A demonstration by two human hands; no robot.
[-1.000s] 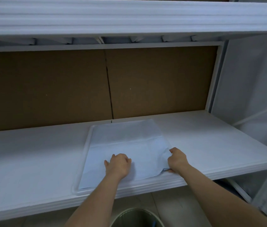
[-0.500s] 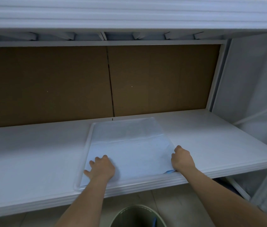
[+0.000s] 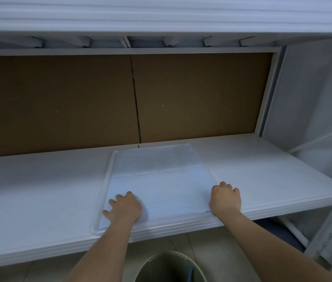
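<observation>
Dim, flat, bluish light. The white shelf (image 3: 39, 190) at 8 o'clock reads as soft grey. The brown cardboard backing (image 3: 59, 102) lies shaded under the upper shelf (image 3: 161, 15) at 12 o'clock. A faint shadow touches the pale blue sheet (image 3: 167, 192) beside the left hand (image 3: 125, 207). Straight edges bow toward 3 and 9 o'clock. The bin (image 3: 167, 267) at 6 o'clock is dark and soft-focused.

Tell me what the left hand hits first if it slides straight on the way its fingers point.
Likely the left rim of the tray: the left hand presses the blue sheet, fingers angled forward and left, close to that rim.
</observation>
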